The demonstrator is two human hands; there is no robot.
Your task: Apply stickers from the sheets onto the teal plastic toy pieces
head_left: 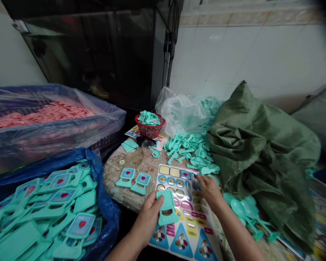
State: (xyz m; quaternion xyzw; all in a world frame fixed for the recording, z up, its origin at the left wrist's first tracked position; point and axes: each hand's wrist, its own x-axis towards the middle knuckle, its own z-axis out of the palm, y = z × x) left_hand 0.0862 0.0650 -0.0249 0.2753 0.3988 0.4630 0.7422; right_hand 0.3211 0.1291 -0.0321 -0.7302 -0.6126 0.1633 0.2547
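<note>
My left hand (149, 214) grips a blank teal plastic toy piece (166, 203) by its left side, thumb on top. It is a flat frame with a square panel and a wider foot. Beneath it lies a sticker sheet (186, 204) with hearts, round labels and blue triangles. My right hand (210, 188) is at the sheet's upper right edge, fingers drawn together by a thin blue sticker; whether they pinch anything is hidden. Two teal pieces with heart stickers, one (126, 177) left of the other (140, 182), lie beyond my left hand.
A blue-lined bin (104, 188) of stickered pieces stands at left, below a plastic-lined crate (108, 119) of pink parts. Loose teal parts (190, 146), a red basket (149, 130) and a clear bag (179, 112) are behind. A green sack (260, 145) and teal spoons (243, 210) lie right.
</note>
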